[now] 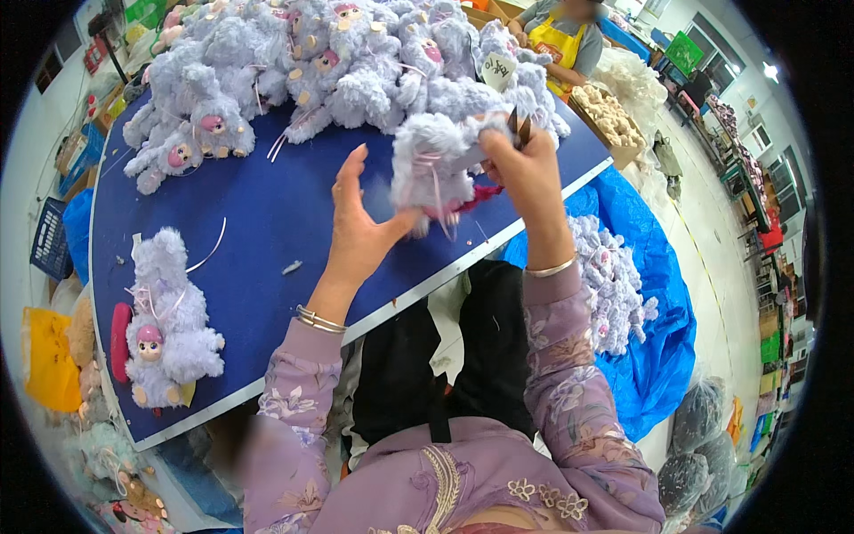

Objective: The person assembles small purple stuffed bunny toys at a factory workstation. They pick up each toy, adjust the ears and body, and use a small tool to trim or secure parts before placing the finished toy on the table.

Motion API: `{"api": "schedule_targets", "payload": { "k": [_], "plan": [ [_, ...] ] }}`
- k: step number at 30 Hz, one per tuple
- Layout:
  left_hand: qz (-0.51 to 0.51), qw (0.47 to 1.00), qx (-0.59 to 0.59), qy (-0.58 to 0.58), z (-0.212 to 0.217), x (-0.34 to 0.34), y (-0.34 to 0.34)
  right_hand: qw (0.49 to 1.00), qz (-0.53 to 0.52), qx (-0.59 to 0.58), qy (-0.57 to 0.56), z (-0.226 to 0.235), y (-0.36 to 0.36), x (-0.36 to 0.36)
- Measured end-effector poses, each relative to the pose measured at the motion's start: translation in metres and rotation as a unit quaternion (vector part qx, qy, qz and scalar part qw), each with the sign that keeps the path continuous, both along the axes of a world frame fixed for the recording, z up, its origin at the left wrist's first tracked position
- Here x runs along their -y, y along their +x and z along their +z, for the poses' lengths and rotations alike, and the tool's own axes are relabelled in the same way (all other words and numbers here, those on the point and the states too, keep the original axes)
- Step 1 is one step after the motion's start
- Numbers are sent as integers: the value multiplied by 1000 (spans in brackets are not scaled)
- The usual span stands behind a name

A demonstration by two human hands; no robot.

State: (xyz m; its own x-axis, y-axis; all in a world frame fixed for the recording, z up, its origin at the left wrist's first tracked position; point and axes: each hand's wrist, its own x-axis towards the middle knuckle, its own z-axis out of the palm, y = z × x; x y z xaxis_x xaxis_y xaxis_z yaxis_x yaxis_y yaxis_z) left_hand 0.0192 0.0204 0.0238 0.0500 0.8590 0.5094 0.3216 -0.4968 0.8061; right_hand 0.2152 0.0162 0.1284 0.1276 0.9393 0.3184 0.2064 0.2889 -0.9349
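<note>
A: Hands first: what are they gripping?

B: The right hand (525,169) is closed around a dark pointed tool (519,127); blur hides whether it also pinches the lilac plush toy (427,169) just above the frame's centre. The left hand (354,227) is open, its thumb at the toy's lower end, seemingly to steady it.

A: Why the heap (356,76) up top?

B: Probably to leave the near table (258,236) for handling; a single toy (169,307) lies apart, lower left.
</note>
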Motion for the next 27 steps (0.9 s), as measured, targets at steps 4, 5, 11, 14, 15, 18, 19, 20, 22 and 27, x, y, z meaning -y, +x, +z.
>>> {"api": "schedule_targets", "payload": {
  "k": [4,5,11,14,15,18,19,20,22,27],
  "plan": [
    [-313,900,258,-157,6,5,2,990,80,-66,-96,-2,-4,-15],
    [-323,891,259,-186,7,6,4,985,85,-97,-110,-9,-5,-16],
    [-292,901,247,-206,6,4,2,953,110,-261,-105,-38,-9,-14],
    [-273,899,279,-198,-8,-2,4,976,32,-200,-85,-67,-2,1],
    [-267,896,283,-213,-9,-4,4,978,35,-168,-116,-78,4,6],
    [-237,897,268,-260,-20,-9,4,996,19,37,-75,-127,14,18],
    [-220,897,253,-287,-18,-7,2,988,66,45,-132,-118,6,30],
    [-206,896,238,-313,-17,-6,2,983,90,65,-149,-116,3,36],
    [-201,916,196,-286,-19,-5,4,981,50,29,-184,-113,-2,38],
    [-274,880,222,-319,-20,-1,6,994,-22,-108,-27,-122,-20,32]
  ]
}}
